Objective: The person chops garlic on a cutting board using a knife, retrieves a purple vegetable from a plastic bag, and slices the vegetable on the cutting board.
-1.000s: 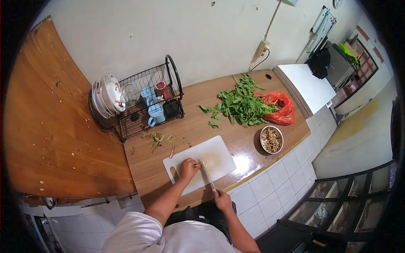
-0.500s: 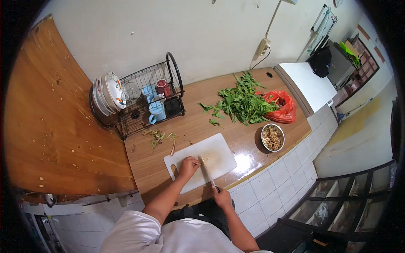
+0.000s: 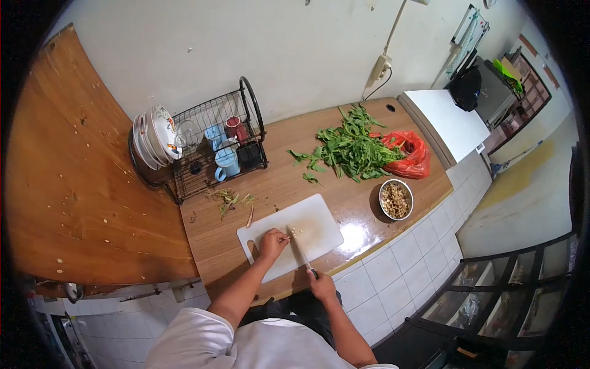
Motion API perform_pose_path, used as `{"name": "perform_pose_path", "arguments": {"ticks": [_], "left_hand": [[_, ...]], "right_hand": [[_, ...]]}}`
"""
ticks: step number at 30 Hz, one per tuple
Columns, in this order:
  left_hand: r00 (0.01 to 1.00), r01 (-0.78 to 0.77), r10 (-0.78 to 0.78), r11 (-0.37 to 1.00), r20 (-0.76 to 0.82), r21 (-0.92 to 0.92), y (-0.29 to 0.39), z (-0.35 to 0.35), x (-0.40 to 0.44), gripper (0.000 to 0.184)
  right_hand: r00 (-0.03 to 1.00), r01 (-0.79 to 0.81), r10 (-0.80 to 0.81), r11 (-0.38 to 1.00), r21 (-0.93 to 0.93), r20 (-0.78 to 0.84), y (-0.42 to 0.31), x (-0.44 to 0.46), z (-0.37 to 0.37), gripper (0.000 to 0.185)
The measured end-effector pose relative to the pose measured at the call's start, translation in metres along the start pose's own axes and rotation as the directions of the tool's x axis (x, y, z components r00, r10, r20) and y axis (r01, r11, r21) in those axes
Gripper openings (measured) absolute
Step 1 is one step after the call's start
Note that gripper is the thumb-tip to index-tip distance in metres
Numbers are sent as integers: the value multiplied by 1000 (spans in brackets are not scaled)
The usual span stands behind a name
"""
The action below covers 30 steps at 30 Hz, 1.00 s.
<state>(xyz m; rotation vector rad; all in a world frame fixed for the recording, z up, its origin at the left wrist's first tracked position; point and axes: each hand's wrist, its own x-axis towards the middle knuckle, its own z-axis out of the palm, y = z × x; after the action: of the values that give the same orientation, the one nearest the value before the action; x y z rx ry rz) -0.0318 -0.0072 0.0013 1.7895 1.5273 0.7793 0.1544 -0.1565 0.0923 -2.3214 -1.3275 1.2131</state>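
Note:
A white cutting board (image 3: 319, 212) lies in front of me on the wooden table. My right hand (image 3: 322, 287) is closed round the dark handle of a knife (image 3: 300, 251), its blade pointing away from me over the board. Just left of the blade, my left hand (image 3: 273, 245) pinches a thin brown piece of food (image 3: 285, 238), mostly covered by the fingers. Small pale chopped bits (image 3: 294, 232) sit at the blade's tip. One slim brownish strip (image 3: 250, 216) rests at the board's far left edge.
Right of the board stands a bowl of chopped brown pieces (image 3: 396, 200). Leafy greens (image 3: 353, 147) lie behind it beside a red plastic bag (image 3: 412, 157). A black dish rack (image 3: 212, 147) holds plates and cups at back left, with plant scraps (image 3: 228, 202) before it.
Both hands stay at almost the same place, with the knife shifted very slightly left. The whole view has moved a little; nothing has been let go.

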Motion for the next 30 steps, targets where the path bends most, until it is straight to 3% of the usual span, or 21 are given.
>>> {"name": "perform_pose_path", "arguments": {"ticks": [2,11,15,19,23,30], "left_hand": [[997,-72,72,997,-27,-3,2,-3,-2,14],[999,45,-44,999,31,-20,-2,-2,1,9],[999,45,-45,999,-10,6,-6,-5,-1,9],[1000,14,-14,1000,-2,0,-13,-1,1,11],[998,-7,10,999,63,-48,-20,-4,4,15],[996,-16,20,999,85,-52,-32,-1,7,19]], "right_hand": [[999,33,-33,999,1,7,8,-4,5,57],[999,15,-12,998,-68,48,5,7,9,61],[996,75,-77,996,50,39,6,-1,5,60],[1000,8,-7,999,-49,22,9,-7,6,60],[997,23,-22,1000,-17,75,4,3,2,61],[1000,23,-22,998,-55,14,0,0,10,59]]}}
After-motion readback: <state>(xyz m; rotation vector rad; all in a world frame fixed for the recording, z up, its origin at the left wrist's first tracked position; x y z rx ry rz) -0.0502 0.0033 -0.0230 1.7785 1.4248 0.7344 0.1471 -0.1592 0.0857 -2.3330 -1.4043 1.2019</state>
